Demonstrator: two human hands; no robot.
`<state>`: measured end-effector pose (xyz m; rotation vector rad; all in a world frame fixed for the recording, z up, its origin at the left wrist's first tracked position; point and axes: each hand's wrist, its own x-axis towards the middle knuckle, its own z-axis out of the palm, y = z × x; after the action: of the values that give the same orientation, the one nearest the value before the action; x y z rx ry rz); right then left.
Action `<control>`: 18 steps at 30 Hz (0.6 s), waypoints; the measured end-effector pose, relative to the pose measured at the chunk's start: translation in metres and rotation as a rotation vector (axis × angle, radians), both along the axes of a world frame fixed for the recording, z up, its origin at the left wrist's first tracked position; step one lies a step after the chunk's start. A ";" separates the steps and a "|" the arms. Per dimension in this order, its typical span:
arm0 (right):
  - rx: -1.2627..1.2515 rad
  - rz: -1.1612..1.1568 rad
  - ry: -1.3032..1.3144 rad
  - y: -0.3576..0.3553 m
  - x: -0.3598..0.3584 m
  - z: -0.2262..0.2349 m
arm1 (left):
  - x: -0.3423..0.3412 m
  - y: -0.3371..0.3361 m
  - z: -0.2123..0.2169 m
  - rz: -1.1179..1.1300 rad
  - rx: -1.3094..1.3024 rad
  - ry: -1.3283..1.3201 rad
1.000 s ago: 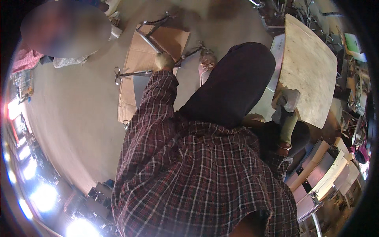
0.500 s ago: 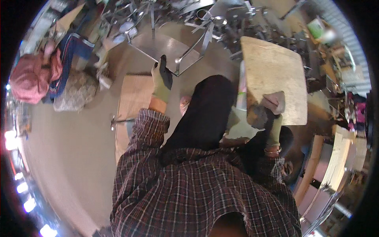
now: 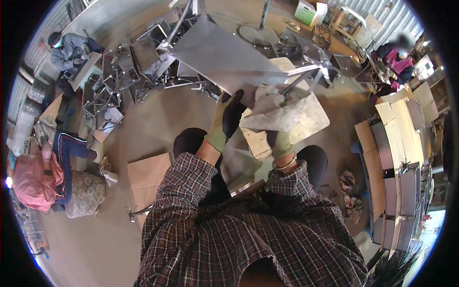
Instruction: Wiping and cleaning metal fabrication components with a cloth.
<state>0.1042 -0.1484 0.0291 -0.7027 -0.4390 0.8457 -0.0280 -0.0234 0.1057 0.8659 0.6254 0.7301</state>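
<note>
Gripping a grey metal sheet [image 3: 224,57] edge, the left hand [image 3: 225,122]; right hand [image 3: 283,143] clutches a crumpled rag [image 3: 275,112] beside it

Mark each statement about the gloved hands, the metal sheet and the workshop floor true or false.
1. Both hands wear gloves. True: left hand and right hand are gloved.
2. The left hand touches the metal sheet. True.
3. The right hand is under a grey rag. True.
4. The sleeves are plain blue. False: the plaid sleeves are dark red.
5. The cardboard stands upright. False: it lies flat on the floor.
</note>
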 end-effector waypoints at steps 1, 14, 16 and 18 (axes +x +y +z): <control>0.080 0.009 -0.048 -0.022 0.066 -0.065 | 0.016 -0.001 -0.014 -0.100 -0.094 -0.642; -0.584 -0.602 -0.789 -0.034 0.177 -0.020 | -0.021 0.052 -0.083 0.344 0.354 -0.032; -0.675 -0.709 -1.008 -0.032 0.180 -0.035 | -0.020 0.040 -0.097 0.235 0.130 0.143; -0.692 -0.705 -1.246 -0.016 0.173 -0.037 | -0.042 0.044 -0.270 1.039 1.194 0.647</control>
<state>0.2770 -0.1639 -0.0083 -1.8913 -0.9243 -0.2538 -0.0701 0.0203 -0.1641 1.9494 1.2764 1.8855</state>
